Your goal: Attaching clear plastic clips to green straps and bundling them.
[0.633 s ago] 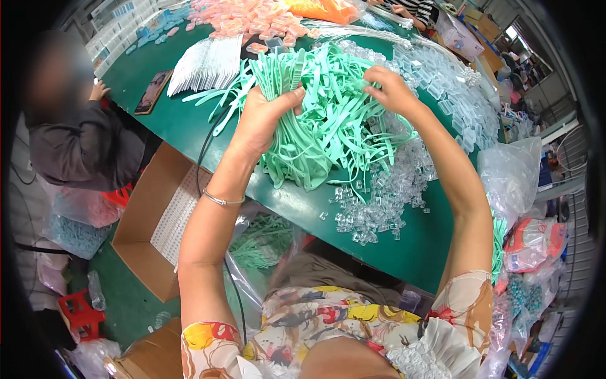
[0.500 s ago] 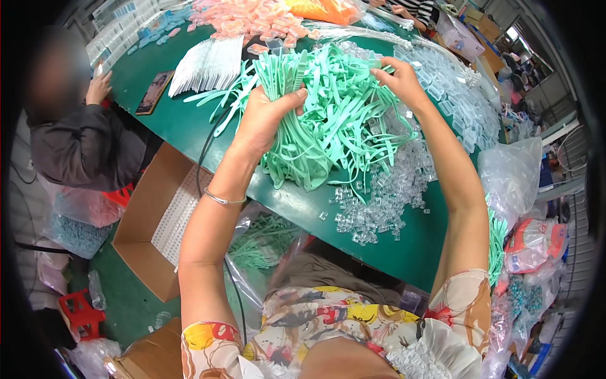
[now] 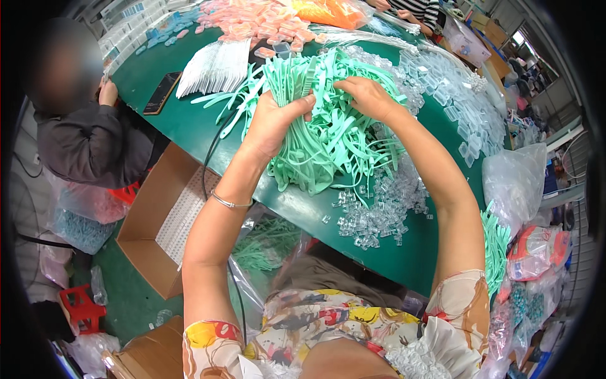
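Observation:
A thick bundle of mint-green plastic straps (image 3: 295,136) stands in my left hand (image 3: 275,121), its fingers and thumb wrapped round the upper part. The upper ends stick up above the fist, and the lower ends hang as loops near the table's edge. Just right of the bundle, my right hand (image 3: 369,98) is over a loose heap of the same green straps (image 3: 360,129). Its fingers are curled together among them; whatever is between the fingertips is hidden.
Small clear plastic pieces (image 3: 372,215) lie right of the heap, pale translucent parts (image 3: 442,82) beyond. White paper strips (image 3: 214,66), a phone (image 3: 162,93) and orange pieces (image 3: 268,22) are on the green table (image 3: 303,218). A person (image 3: 95,139) sits left, near an open carton (image 3: 151,221).
My right hand has moved left and slightly down from the far right of the heap toward the bundle. My left hand still grips the bundle, and the whole view has shifted slightly.

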A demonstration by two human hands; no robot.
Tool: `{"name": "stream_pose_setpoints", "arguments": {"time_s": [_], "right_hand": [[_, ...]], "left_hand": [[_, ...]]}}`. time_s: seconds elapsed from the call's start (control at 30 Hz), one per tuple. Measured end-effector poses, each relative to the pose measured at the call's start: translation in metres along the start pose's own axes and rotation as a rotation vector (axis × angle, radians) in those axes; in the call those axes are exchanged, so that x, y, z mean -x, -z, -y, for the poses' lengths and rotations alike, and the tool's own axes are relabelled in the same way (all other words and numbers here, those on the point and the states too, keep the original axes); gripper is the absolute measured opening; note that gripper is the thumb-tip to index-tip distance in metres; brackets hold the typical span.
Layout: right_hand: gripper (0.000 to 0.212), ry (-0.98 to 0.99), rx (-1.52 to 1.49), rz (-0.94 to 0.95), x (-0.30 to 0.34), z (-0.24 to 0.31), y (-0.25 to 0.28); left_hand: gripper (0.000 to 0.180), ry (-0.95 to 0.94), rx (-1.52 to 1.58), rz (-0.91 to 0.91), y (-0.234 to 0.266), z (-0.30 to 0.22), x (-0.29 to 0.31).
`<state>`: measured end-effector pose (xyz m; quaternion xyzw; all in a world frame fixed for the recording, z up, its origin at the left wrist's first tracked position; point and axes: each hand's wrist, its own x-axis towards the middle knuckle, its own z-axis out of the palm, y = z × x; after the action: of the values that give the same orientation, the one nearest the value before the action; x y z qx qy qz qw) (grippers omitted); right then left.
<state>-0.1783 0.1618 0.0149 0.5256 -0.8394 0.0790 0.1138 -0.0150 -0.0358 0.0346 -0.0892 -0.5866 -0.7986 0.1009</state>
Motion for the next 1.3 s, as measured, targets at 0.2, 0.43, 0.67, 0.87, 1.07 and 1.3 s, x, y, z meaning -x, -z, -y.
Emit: {"name": "stream_pose_setpoints", "arguments": {"time_s": [0.2,0.43,0.67,0.87,1.07,1.3], "right_hand": [[0.044,-0.047,0.092,0.022,-0.010,0.000,-0.014],[0.027,0.022,-0.093,0.028,0.001,-0.024,0.012],[0.026,0.005,-0.301,-0.066,0.015,-0.036,0.008],[0.024,-0.132,-0.370,-0.366,0.008,-0.033,0.014],[0.017,-0.321,-0.774,-0.428,0.006,-0.045,0.022],[0.016,-0.351,-0.968,-0.552,0.010,-0.052,0.052]], "left_hand": [[0.014,0.006,0.051,-0.025,0.001,-0.001,0.003],[0.015,0.013,0.059,-0.050,0.012,-0.001,0.002],[0.016,0.027,0.061,-0.033,0.006,0.004,-0.007],[0.015,0.041,0.027,-0.036,0.000,0.004,-0.015],[0.016,0.051,0.017,0.008,-0.002,-0.009,-0.023],[0.015,0.039,-0.031,0.014,-0.018,-0.048,-0.046]]}}
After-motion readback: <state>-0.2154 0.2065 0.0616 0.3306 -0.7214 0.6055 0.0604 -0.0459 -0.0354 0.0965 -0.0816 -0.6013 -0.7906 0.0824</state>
